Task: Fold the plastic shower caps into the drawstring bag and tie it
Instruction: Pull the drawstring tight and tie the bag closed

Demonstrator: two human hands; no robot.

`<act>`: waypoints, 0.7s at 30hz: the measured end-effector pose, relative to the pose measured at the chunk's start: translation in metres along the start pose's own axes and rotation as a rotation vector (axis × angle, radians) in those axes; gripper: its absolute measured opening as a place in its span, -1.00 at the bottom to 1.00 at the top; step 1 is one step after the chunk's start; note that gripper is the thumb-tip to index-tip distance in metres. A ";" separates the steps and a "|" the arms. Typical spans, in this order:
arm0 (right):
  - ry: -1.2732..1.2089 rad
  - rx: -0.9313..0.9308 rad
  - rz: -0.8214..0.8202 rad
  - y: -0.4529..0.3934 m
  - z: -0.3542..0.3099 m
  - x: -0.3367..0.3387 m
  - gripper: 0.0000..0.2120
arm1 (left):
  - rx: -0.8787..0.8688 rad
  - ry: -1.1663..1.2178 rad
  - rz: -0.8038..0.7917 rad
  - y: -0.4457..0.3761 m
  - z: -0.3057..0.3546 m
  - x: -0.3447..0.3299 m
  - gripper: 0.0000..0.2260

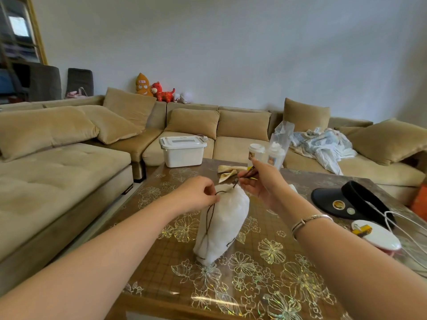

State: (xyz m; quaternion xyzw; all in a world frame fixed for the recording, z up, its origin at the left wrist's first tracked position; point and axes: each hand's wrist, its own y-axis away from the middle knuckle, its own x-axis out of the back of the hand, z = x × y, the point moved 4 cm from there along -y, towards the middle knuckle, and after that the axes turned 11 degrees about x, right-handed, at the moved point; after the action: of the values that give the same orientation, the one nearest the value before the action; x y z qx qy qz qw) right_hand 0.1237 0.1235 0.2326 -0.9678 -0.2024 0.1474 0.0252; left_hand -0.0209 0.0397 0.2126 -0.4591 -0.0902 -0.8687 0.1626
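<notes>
**Both hands on the cord at the bag's mouth**

The left hand (196, 195), knuckles up and fingers curled, pinches the dark drawstring (209, 215) at the left side of the bag's gathered mouth. The right hand (261, 181), raised with wrist bent, pinches the cord's other strands just beyond the mouth, index finger extended. The white drawstring bag (224, 227) lies full on the floral-patterned table (265, 273), mid-table, between both forearms. A black visor (346, 202) rests at far right.

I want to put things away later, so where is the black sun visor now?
The black sun visor lies on the table's right side, beyond a white round device.
</notes>
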 end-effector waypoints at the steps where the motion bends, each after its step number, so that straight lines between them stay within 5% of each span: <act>1: 0.017 0.002 -0.002 0.000 0.000 0.002 -0.57 | 0.021 0.004 -0.029 0.000 0.000 0.001 -0.87; 9: 0.018 -0.005 -0.033 0.000 -0.001 0.003 -0.61 | 0.124 0.211 -0.188 0.002 0.000 -0.001 -0.81; 16: -0.053 -0.024 -0.078 0.007 0.009 -0.006 -0.66 | 0.021 -0.035 0.023 0.004 0.005 -0.022 -0.69; 21: 0.130 0.077 -0.137 0.006 0.004 -0.003 -0.81 | 0.058 0.138 -0.106 0.004 0.003 -0.009 -0.75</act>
State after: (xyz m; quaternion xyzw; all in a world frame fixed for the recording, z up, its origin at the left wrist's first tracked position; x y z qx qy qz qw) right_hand 0.1223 0.1173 0.2291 -0.9575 -0.2602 0.0899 0.0858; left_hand -0.0126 0.0388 0.2071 -0.3876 -0.1282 -0.9028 0.1353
